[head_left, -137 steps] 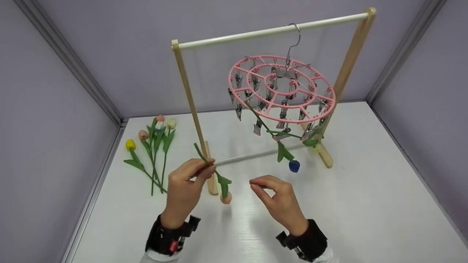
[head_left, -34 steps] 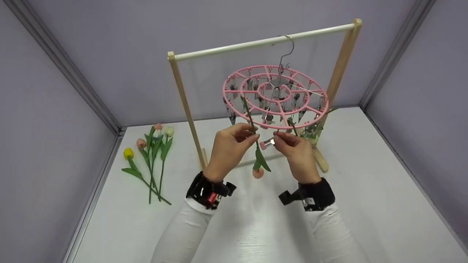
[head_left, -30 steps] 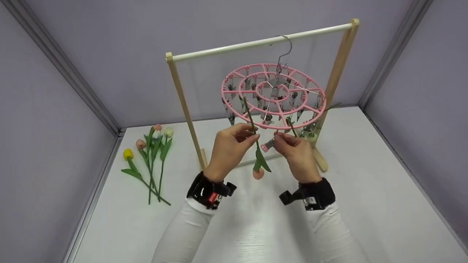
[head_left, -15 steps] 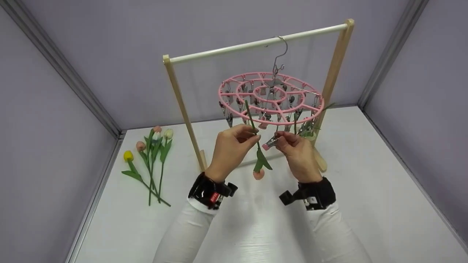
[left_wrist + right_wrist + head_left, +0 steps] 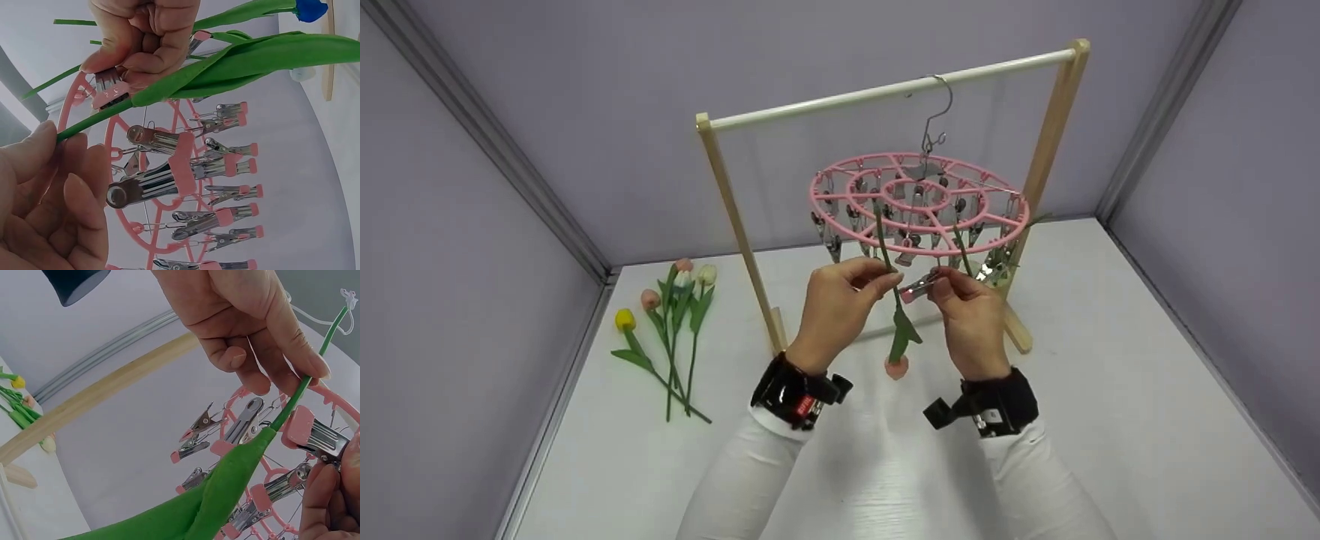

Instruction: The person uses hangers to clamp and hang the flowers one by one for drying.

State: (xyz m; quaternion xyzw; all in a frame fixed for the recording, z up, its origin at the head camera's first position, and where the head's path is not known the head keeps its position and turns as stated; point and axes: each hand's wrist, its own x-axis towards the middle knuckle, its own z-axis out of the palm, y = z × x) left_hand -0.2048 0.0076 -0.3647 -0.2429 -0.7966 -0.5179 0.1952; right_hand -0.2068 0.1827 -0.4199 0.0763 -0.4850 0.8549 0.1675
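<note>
My left hand pinches the green stem of a pink artificial tulip between thumb and fingers. The flower hangs head down, and its stem end rises in front of the pink round clip hanger. Opposite it, my right hand grips a metal clip with pink tips, one of those hanging from the ring. In the right wrist view the tips lie right beside the stem; whether the clip bites it, I cannot tell. A blue tulip appears behind in the left wrist view.
The hanger's hook hangs on the white rail of a wooden-legged stand. On the table to the left lie several tulips, among them a yellow one and a white one. Other clips dangle around the ring.
Since the oldest frame, my left hand has carried the pink tulip up and right to the hanger. My right hand has risen and taken hold of a clip. Lately clip and stem have drawn slightly closer.
</note>
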